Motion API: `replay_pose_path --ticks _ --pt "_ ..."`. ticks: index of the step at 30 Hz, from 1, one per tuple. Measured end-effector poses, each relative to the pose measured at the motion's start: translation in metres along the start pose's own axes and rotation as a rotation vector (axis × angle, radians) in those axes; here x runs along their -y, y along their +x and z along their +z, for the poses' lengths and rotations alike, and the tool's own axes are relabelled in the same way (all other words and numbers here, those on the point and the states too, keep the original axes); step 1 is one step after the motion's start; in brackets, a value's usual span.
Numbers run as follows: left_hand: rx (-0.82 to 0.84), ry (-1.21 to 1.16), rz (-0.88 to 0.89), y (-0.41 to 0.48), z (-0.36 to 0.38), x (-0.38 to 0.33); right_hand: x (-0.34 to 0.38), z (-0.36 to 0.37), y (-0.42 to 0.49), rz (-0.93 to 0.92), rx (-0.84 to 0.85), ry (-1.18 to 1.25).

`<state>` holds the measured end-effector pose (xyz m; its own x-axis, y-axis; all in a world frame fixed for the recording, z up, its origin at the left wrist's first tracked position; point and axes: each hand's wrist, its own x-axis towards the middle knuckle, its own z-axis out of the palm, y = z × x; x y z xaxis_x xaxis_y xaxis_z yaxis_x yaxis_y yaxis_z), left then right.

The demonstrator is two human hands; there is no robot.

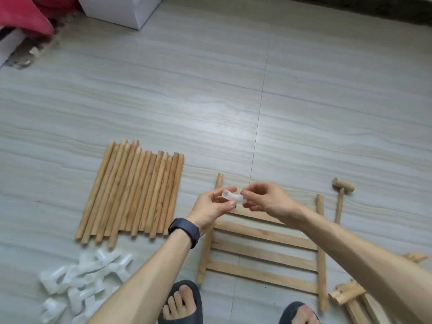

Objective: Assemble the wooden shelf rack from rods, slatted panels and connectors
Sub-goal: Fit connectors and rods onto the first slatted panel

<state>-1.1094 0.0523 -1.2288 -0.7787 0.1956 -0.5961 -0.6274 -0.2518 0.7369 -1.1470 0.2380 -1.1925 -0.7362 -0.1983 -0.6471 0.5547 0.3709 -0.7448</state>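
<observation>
Both my hands hold one translucent white plastic connector (233, 198) above the floor. My left hand (214, 206) grips its left end between thumb and fingers. My right hand (266, 199) pinches its right end. Below the hands a slatted wooden panel (261, 256) lies flat on the floor, partly hidden by my forearms. Several wooden rods (133, 195) lie side by side to the left. A heap of white connectors (81, 284) sits at the lower left.
A small wooden mallet (341, 190) lies right of the panel. More slatted panels (355, 298) are stacked at the lower right. My sandalled feet (181, 302) stand at the bottom edge. A white box (126, 8) and red cloth (25, 15) are far back left.
</observation>
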Motion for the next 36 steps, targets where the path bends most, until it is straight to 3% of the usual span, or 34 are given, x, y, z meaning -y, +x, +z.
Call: replay_pose_path --ticks 5,9,13,16,19,27,30,36 --pt "-0.1 0.114 0.085 0.023 0.001 0.003 0.002 -0.002 0.026 0.052 0.095 -0.066" --pt "-0.214 0.192 0.123 0.041 -0.009 0.009 -0.003 -0.003 0.053 0.041 0.103 0.045" --pt "-0.513 0.689 0.252 0.052 -0.023 0.029 -0.005 -0.006 0.086 -0.096 -0.152 -0.091" --pt "-0.493 1.036 0.28 0.06 -0.03 0.046 -0.005 0.0 0.107 -0.101 -0.246 -0.05" --pt "-0.484 1.267 0.367 0.063 -0.033 0.059 -0.007 0.016 0.119 -0.095 -0.225 -0.04" --pt "-0.551 1.284 0.397 0.065 -0.031 0.074 -0.002 0.027 0.135 -0.14 -0.113 -0.207" --pt "-0.549 1.283 0.384 0.066 -0.031 0.076 -0.003 0.027 0.141 -0.185 -0.129 -0.405" --pt "-0.573 1.279 0.37 0.067 -0.029 0.076 -0.014 0.029 0.134 -0.202 -0.184 -0.493"
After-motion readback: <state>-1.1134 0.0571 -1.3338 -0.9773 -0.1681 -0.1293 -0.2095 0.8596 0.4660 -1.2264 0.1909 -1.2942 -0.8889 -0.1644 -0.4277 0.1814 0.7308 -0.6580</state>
